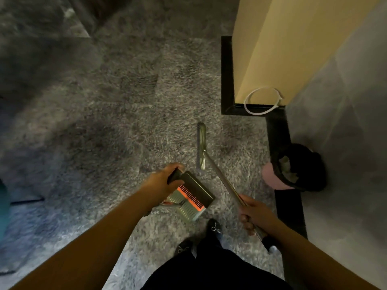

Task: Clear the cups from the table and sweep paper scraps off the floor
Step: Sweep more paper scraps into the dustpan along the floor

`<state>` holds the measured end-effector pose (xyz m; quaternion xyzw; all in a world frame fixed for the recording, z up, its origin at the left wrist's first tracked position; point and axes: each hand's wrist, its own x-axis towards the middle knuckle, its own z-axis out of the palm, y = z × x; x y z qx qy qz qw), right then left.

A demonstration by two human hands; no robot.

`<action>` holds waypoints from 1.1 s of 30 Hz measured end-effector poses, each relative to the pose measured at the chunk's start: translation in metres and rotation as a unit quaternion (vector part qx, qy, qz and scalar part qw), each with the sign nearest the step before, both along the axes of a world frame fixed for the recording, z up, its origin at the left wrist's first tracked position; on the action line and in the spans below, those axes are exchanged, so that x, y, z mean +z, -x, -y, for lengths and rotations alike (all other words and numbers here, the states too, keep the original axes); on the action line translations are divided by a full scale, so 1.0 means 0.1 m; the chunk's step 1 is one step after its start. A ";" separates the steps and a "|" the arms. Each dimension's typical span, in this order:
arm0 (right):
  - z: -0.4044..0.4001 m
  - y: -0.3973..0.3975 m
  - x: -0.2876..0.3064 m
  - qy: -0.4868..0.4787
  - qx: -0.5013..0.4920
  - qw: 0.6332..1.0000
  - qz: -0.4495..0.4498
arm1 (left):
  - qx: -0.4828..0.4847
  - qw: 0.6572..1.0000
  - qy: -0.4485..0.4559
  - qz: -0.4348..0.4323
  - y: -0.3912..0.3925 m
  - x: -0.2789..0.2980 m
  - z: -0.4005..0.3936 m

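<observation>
Head: bin [297,166] nr broom [201,145]; dustpan [191,195] betw. hands.

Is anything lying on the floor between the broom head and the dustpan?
Nothing visible does. The broom head sits just beyond the dustpan, with only bare grey floor between them. No paper scraps can be made out there.

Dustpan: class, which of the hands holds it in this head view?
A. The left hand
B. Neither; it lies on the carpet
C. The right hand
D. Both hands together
A: the left hand grips the dustpan by its handle, while the right hand holds the broom.
</observation>
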<state>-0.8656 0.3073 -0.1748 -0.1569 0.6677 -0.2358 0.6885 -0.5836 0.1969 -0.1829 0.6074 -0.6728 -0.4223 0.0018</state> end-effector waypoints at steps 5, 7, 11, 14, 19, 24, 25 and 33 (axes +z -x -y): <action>0.32 0.03 0.02 0.009 0.059 0.998 -0.004 | 0.141 0.988 0.067 -0.006 -0.18 0.09 0.04; 0.50 -0.04 0.04 0.015 0.078 0.997 -0.001 | 0.189 0.977 0.096 -0.001 -0.33 0.18 0.10; 0.90 -0.30 0.09 0.024 0.111 0.993 0.017 | 0.247 0.964 0.099 -0.014 -0.63 0.42 0.27; 1.32 -0.62 0.16 0.038 0.137 0.989 0.034 | 0.271 0.957 0.087 -0.059 -0.86 0.59 0.48; 2.11 -1.26 0.21 0.045 0.171 0.984 0.038 | 0.343 0.929 0.087 -0.110 -1.40 0.73 0.96; 2.96 -1.96 0.29 0.047 0.221 0.974 0.033 | 0.400 0.903 0.098 -0.125 -2.13 0.72 1.53; 3.14 -2.10 0.32 0.049 0.228 0.972 0.031 | 0.410 0.898 0.098 -0.128 -2.25 0.71 1.66; 4.47 -3.16 0.51 0.050 0.265 0.962 0.026 | 0.461 0.873 0.120 -0.108 -3.04 0.66 2.76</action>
